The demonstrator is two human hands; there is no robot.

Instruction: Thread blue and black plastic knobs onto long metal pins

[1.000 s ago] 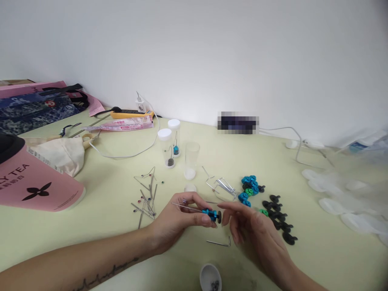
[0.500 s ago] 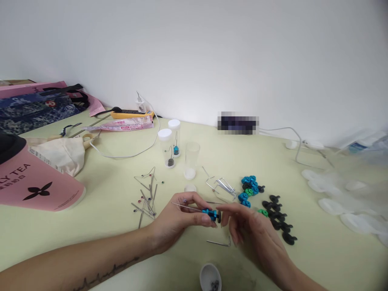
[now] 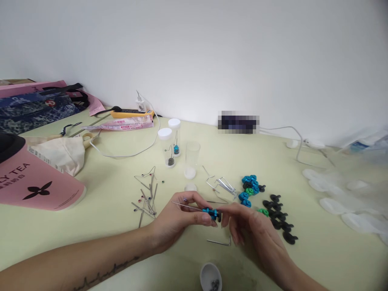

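Note:
My left hand [image 3: 184,220] is closed around a small blue spool-shaped part [image 3: 209,213], pinched between thumb and fingers. A thin metal rod [image 3: 184,205] runs out of it to the left, across my fingers. At its right end is a black disc [image 3: 219,217]. My right hand [image 3: 251,226] has its fingertips at that disc, index finger on top and another finger beside it, the others curled below. A small hex key [image 3: 220,243] lies on the table beneath the hands. Near my right hand are several black wing-shaped pieces [image 3: 277,214] and blue ring-shaped pieces [image 3: 250,184].
Bent metal wires [image 3: 226,186] and thin rods with small eyelets [image 3: 147,202] lie beyond the hands. An open clear tube [image 3: 192,155] and two white-capped tubes [image 3: 165,141] stand behind. A white cup [image 3: 206,275] holds small metal bits. A pink drink cup [image 3: 45,182] is left.
Both hands keep nearly the same place and grip. The black disc at the end of the blue part appears slightly turned and narrower; the rest of the table looks unchanged.

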